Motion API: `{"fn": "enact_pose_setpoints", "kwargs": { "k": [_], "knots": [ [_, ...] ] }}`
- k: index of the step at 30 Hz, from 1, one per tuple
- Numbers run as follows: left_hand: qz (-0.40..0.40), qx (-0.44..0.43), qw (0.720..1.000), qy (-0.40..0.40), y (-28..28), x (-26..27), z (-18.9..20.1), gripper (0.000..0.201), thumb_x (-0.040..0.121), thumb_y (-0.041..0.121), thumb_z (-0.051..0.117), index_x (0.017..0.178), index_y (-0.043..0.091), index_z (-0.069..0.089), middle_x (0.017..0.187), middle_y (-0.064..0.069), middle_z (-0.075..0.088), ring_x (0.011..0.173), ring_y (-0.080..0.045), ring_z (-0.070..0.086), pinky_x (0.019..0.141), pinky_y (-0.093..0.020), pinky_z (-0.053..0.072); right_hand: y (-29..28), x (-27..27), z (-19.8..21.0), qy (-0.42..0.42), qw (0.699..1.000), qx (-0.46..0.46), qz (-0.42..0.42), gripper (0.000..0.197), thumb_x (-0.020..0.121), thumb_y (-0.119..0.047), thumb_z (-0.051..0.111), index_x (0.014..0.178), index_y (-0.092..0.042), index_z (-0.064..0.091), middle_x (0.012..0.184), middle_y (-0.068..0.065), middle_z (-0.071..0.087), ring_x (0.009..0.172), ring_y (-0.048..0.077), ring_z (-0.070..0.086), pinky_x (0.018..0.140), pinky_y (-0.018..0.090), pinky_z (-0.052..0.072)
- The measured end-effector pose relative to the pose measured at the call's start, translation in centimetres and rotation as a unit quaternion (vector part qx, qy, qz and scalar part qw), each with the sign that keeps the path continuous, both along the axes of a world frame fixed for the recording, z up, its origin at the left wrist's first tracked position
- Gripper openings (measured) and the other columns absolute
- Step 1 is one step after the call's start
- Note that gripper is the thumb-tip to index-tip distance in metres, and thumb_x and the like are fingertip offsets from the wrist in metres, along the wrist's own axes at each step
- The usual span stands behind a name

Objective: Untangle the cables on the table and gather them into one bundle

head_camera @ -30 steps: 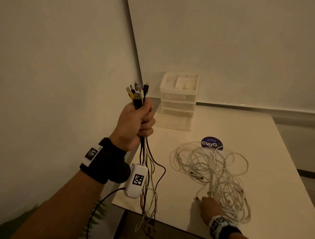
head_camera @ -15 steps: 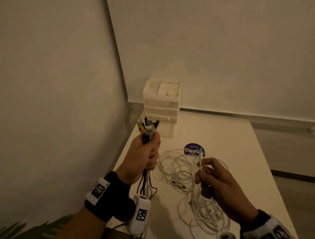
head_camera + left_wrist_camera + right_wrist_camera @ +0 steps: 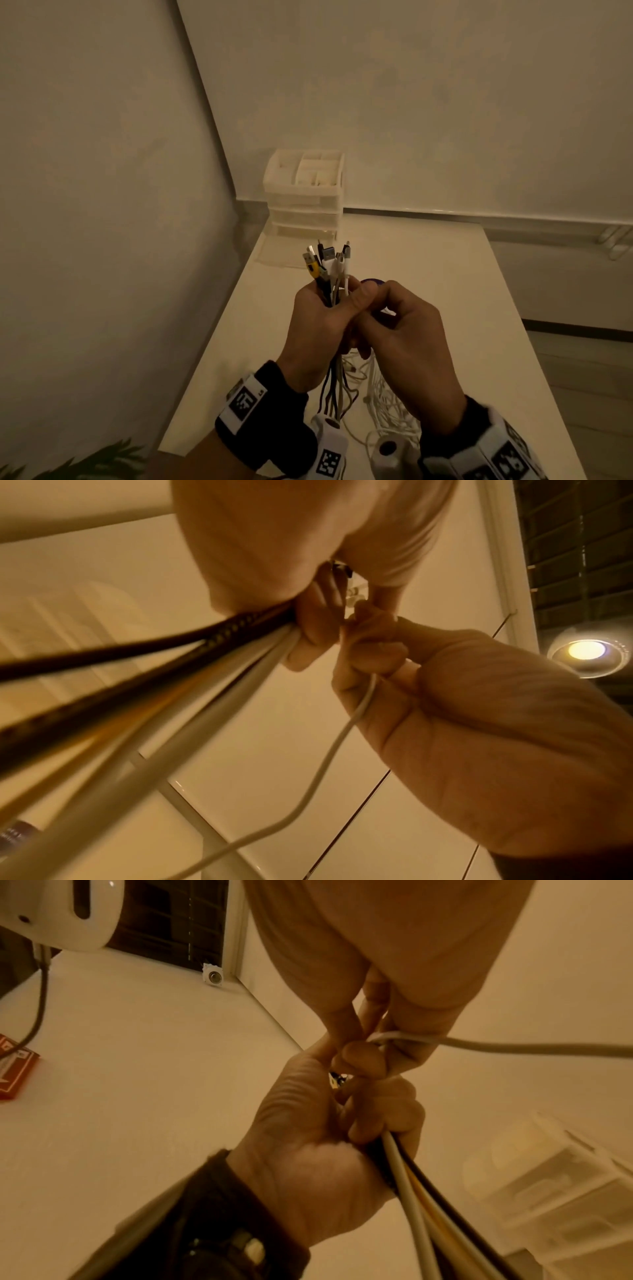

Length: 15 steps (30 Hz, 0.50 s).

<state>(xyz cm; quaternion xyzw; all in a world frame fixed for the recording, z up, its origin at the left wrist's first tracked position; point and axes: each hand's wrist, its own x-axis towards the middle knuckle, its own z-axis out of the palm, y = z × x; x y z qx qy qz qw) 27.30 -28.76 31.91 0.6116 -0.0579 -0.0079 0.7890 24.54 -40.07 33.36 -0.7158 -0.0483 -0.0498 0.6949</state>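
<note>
My left hand (image 3: 329, 318) grips a bundle of cables (image 3: 330, 274) upright above the table, plugs fanned out on top and black, yellow and white leads (image 3: 337, 390) hanging below the fist. My right hand (image 3: 373, 308) is pressed against it, pinching a thin white cable (image 3: 337, 744) beside the bundle. The left wrist view shows that cable trailing down from the right hand's fingers (image 3: 373, 647). In the right wrist view the left hand (image 3: 342, 1123) holds the leads (image 3: 421, 1204), with the white cable (image 3: 514, 1045) running off to the right. A tangle of white cables (image 3: 387, 414) lies on the table (image 3: 445, 274), partly hidden by my hands.
A white drawer organiser (image 3: 305, 195) stands at the table's far left corner against the walls. A purple sticker (image 3: 371, 281) peeks out behind my hands. Plant leaves (image 3: 85, 459) show off the near left edge. A red box (image 3: 13, 1066) lies on a surface in the right wrist view.
My right hand picked a white cable end off the table, lifted it and brought it to the left hand. The left hand lowered the bundle, and both hands now meet.
</note>
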Motion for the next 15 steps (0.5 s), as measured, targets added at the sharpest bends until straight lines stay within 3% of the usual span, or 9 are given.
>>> {"fn": "enact_pose_setpoints", "kwargs": {
  "k": [2,6,9,12,15],
  "knots": [
    [0.001,0.006,1.0,0.003,-0.3,0.0,0.0,0.037,0.079,0.029,0.068,0.087,-0.006,0.061,0.06,-0.01,0.062,0.041,-0.022,0.053,0.039,-0.021,0.042,-0.1,0.1,-0.2,-0.001,1.0,-0.008,-0.002,0.01,0.086,0.003,0.062,0.078,-0.003,0.058,0.058,0.009,0.063,0.046,0.014,0.059,0.048,0.024,0.049],
    [0.013,0.017,1.0,0.019,-0.5,-0.2,-0.1,0.029,0.082,0.037,0.064,0.075,0.01,0.07,0.056,-0.006,0.062,0.046,-0.026,0.055,0.041,-0.023,0.041,-0.3,0.4,-0.3,0.002,1.0,-0.011,-0.004,0.011,0.085,0.0,0.067,0.08,-0.003,0.057,0.066,0.006,0.066,0.047,0.013,0.062,0.049,0.021,0.049],
    [0.02,0.021,0.999,0.036,-0.3,-0.1,0.0,0.034,0.089,0.038,0.056,0.071,0.012,0.067,0.045,0.002,0.049,0.036,-0.013,0.042,0.04,-0.021,0.034,-0.4,0.5,-0.7,-0.002,0.999,-0.04,-0.023,0.024,0.082,-0.01,0.073,0.084,-0.008,0.049,0.072,0.005,0.066,0.051,0.015,0.064,0.047,0.025,0.051],
    [0.036,0.001,0.999,0.028,0.7,0.4,0.7,0.036,0.084,0.045,0.056,0.064,0.016,0.062,0.057,-0.012,0.039,0.041,-0.012,0.034,0.039,-0.02,0.03,-0.4,0.5,-1.0,-0.009,0.995,-0.094,-0.02,0.029,0.081,-0.027,0.075,0.086,-0.016,0.049,0.069,0.008,0.064,0.059,0.024,0.062,0.054,0.043,0.054],
    [0.035,-0.002,0.999,-0.011,2.0,1.1,1.6,0.037,0.087,0.043,0.051,0.063,0.016,0.058,0.071,-0.015,0.054,0.051,-0.017,0.04,0.043,-0.025,0.033,-0.3,0.5,-1.7,-0.03,0.991,-0.13,0.03,0.019,0.088,-0.036,0.065,0.087,-0.02,0.056,0.068,0.004,0.066,0.061,0.017,0.063,0.062,0.043,0.054]
  ]
}}
